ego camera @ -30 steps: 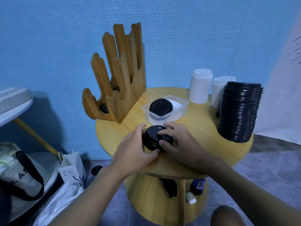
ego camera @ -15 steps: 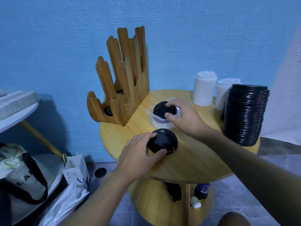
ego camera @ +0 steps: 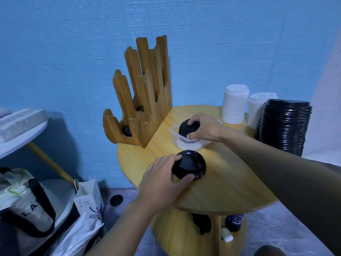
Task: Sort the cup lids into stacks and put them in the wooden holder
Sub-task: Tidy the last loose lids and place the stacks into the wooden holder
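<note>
The round desk carried the wooden holder at its far left edge and a clear tub mid-desk. My left grip curled round a short stack of black lids on the near side; my right grip, fingers curled, held a black lid in the tub.

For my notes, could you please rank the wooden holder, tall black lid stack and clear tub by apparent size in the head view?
1. wooden holder
2. tall black lid stack
3. clear tub, partly hidden by the right hand gripping a black lid
</note>
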